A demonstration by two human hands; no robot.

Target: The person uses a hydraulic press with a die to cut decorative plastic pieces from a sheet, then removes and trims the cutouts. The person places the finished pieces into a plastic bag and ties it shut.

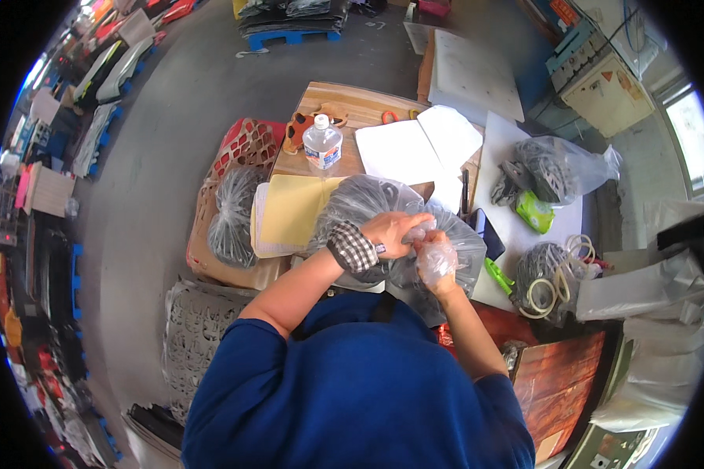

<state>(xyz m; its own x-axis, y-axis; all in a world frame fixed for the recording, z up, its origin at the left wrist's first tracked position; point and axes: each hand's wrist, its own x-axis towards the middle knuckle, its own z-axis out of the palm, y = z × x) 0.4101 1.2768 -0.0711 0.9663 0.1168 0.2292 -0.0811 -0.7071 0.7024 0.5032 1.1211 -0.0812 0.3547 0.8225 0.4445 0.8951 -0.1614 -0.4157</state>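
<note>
A large clear plastic bag (356,205), full of dark grey pieces, stands at the table's near edge in front of me. My left hand (391,233), a checked cuff above its wrist, closes on the bag's gathered plastic near the top. Just to its right, my right hand (436,262) is closed on the bunched plastic too, with clear film over part of the fingers. Loose film spreads out around the right hand. The two hands almost touch, and the film partly hides the fingertips.
Beyond the bag stand a plastic bottle (322,146) and white paper sheets (403,148). A yellow folder (289,215) lies left, near another filled bag (236,215). At right are a phone (489,234), a green cutter (499,276), tape rings (541,297) and a filled bag (563,168).
</note>
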